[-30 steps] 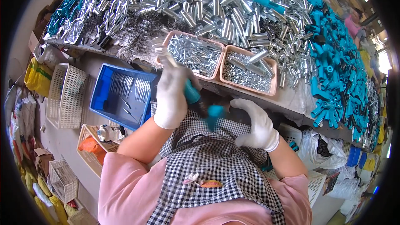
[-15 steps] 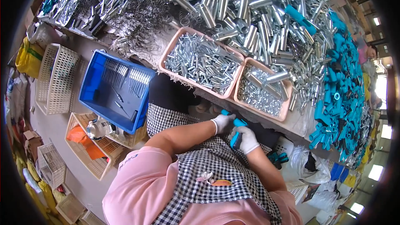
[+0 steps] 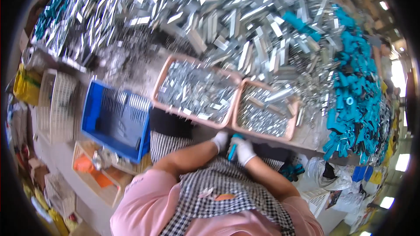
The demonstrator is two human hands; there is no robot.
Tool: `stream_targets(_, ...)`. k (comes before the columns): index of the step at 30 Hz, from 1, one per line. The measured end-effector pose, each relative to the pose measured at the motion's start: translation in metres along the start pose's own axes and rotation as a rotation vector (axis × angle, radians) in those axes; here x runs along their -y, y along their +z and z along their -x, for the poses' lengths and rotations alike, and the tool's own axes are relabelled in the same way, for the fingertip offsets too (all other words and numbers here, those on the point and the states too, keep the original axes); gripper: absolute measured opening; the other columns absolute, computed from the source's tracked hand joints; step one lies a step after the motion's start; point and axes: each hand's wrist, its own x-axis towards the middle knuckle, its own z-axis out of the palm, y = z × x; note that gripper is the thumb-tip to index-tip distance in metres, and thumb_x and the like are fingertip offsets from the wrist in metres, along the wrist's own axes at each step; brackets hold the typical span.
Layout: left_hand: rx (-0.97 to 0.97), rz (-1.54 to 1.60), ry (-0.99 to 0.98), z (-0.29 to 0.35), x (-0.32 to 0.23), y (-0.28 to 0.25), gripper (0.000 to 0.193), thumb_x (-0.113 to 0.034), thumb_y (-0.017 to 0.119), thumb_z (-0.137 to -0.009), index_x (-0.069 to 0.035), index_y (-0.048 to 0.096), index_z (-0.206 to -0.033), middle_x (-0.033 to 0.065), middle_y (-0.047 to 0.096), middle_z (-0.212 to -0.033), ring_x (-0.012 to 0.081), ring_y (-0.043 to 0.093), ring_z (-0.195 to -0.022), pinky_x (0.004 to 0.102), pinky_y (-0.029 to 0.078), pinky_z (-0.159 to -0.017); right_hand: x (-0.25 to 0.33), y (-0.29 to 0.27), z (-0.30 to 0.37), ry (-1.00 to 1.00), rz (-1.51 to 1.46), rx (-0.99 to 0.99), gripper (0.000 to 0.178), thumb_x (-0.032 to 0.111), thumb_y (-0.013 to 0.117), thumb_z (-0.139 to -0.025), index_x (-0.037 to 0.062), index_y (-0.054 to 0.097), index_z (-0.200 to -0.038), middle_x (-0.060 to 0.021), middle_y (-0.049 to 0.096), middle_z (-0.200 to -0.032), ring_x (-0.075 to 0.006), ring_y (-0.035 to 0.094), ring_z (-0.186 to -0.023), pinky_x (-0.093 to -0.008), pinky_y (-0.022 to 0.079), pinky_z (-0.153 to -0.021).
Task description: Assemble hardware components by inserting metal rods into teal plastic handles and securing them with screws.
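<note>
Both of my white-gloved hands are close together in front of my checked apron, just below the bench edge. My right hand (image 3: 244, 152) is closed round a teal plastic handle-shaped piece (image 3: 233, 147), part of which sticks out on its left side. A little apart from it, on the left, is my left hand (image 3: 220, 140); motion smears its fingers, and whether anything is in them does not show. Just above the hands, on the bench, are a pink tray (image 3: 154, 100) of small metal pins and a smaller pink tray (image 3: 290, 126) of tiny metal parts with a few tubes on top.
Loose metal tubes (image 3: 258, 57) cover the bench behind the trays. Teal plastic pieces (image 3: 356, 100) are heaped on the right. On my left stand a blue crate (image 3: 89, 105) with slim metal parts lined up inside, a cream basket (image 3: 114, 194) below it and another basket (image 3: 46, 105).
The whole view has shifted and blurred. My hands have drawn slightly apart. The teal piece that reached up beside my left hand no longer shows there; teal now shows at my right hand.
</note>
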Motion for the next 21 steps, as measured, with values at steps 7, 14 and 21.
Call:
stream_targets(7,-0.191,-0.05,0.191,0.049,-0.017,-0.069,0.036,-0.036,0.047,-0.102,-0.012,0.062,-0.125,0.0086,0.067,-0.114,0.0231,0.064,-0.102,0.0381,0.053,-0.091,0.004,0.054,-0.108,-0.585,0.767,0.164,0.053,0.037,0.05,-0.097,0.004,0.05,-0.139,-0.0193,0.05,-0.145,-0.0295,0.048,-0.133,-0.0395,0.035,-0.114)
stream_targets(14,-0.299,-1.923,0.22,0.016,-0.003,-0.087,0.051,-0.037,0.038,-0.102,-0.008,0.049,-0.143,0.0205,0.044,-0.151,0.0329,0.042,-0.141,0.044,0.034,-0.116,-0.071,0.081,-0.138,-0.779,0.704,-0.054,0.05,0.035,0.05,-0.098,0.0037,0.053,-0.136,-0.019,0.053,-0.142,-0.0291,0.049,-0.131,-0.0396,0.036,-0.112)
stream_targets(21,-0.16,-2.089,0.247,0.041,-0.011,-0.072,0.046,-0.029,0.033,-0.105,-0.009,0.048,-0.144,0.0156,0.043,-0.153,0.0269,0.043,-0.14,0.0423,0.037,-0.115,-0.112,0.077,-0.152,-0.93,0.761,-0.116,0.047,0.034,0.05,-0.098,0.0034,0.056,-0.133,-0.0186,0.055,-0.139,-0.0287,0.051,-0.129,-0.0397,0.037,-0.111)
